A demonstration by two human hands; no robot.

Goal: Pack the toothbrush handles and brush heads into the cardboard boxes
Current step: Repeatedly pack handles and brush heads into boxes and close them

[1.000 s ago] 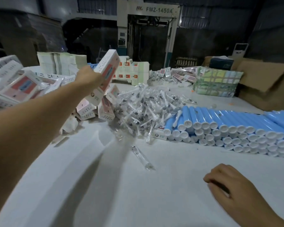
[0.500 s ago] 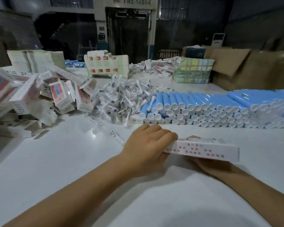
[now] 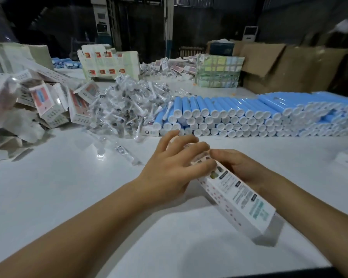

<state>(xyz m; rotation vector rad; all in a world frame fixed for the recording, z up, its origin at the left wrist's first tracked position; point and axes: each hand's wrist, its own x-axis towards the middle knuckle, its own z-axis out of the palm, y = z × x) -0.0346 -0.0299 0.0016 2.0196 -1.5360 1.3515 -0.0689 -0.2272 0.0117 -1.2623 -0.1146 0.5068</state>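
A long white printed cardboard box (image 3: 241, 199) lies slantwise on the white table (image 3: 68, 187), its near end pointing at me. My right hand (image 3: 239, 169) holds the box from the right side near its far end. My left hand (image 3: 173, 167) lies over that far end, fingers spread and bent at the flap. Beyond them, blue toothbrush handles (image 3: 239, 115) with white caps are stacked in a long row. Left of that stack sits a heap of brush heads (image 3: 127, 105) in clear wrappers.
A jumble of more printed boxes (image 3: 44, 101) fills the left. One wrapped brush head (image 3: 127, 155) lies loose on the table. Flat box stacks (image 3: 109, 63) and a wrapped bundle (image 3: 219, 71) stand at the back, brown cartons (image 3: 285, 65) at back right.
My left hand fetched a box from the pile at the left and brought it to the middle. Both hands now hold it, turned from sideways to slanting toward me.
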